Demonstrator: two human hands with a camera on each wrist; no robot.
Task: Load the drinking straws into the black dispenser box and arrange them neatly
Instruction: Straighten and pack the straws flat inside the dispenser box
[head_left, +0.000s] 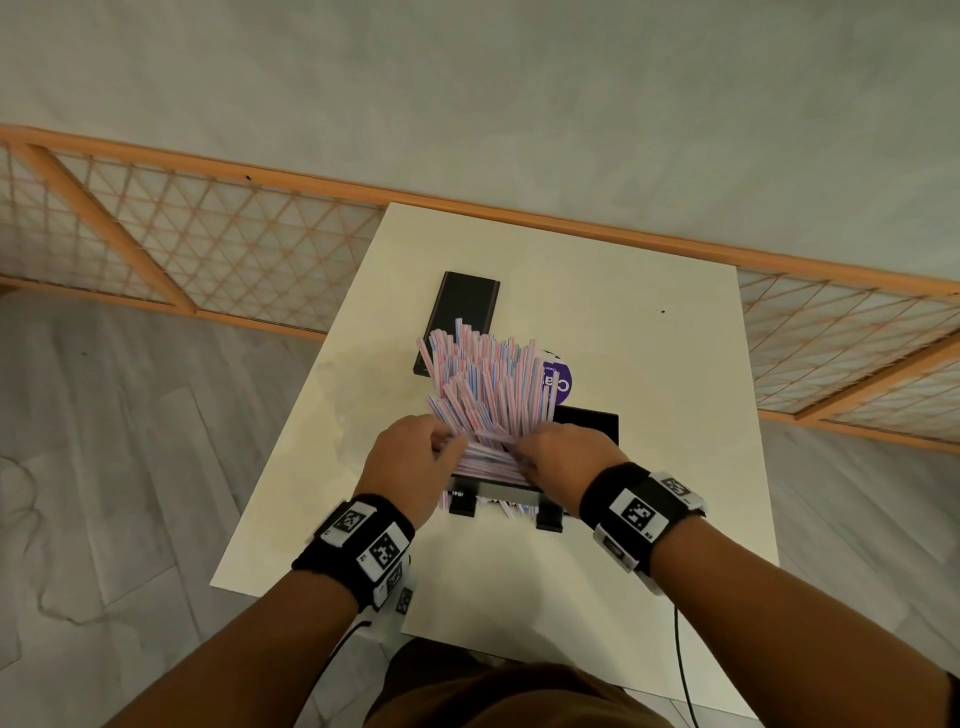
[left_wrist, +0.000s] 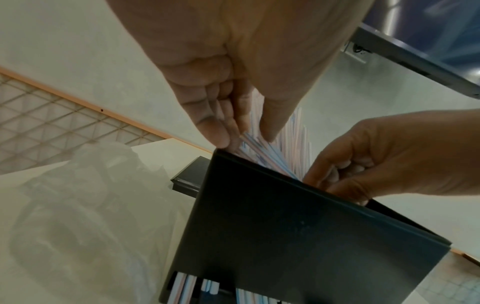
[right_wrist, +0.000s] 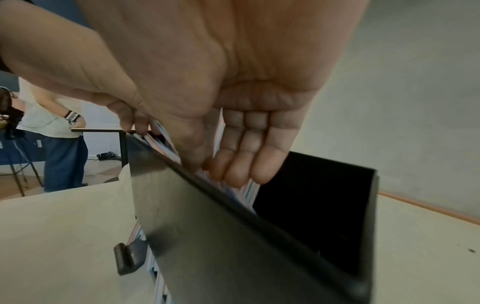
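Observation:
The black dispenser box (head_left: 587, 423) stands on the white table (head_left: 649, 389) in front of me. A thick fan of pink, blue and white striped straws (head_left: 483, 384) sticks up and back out of its open top. My left hand (head_left: 449, 441) pinches the straws (left_wrist: 262, 156) between thumb and fingers at the box's (left_wrist: 285, 236) left top corner. At the right end my right hand (head_left: 524, 452) reaches into the box (right_wrist: 221, 236), straws (right_wrist: 166, 144) passing between its thumb and fingers. Straw ends show in the bottom slot (right_wrist: 155, 273).
The box's flat black lid (head_left: 462, 312) lies on the table behind the straws to the left. A purple-labelled pack (head_left: 558, 384) sits just behind them. A clear plastic bag (left_wrist: 78, 195) lies left of the box. A wooden lattice rail (head_left: 182, 234) runs behind the table.

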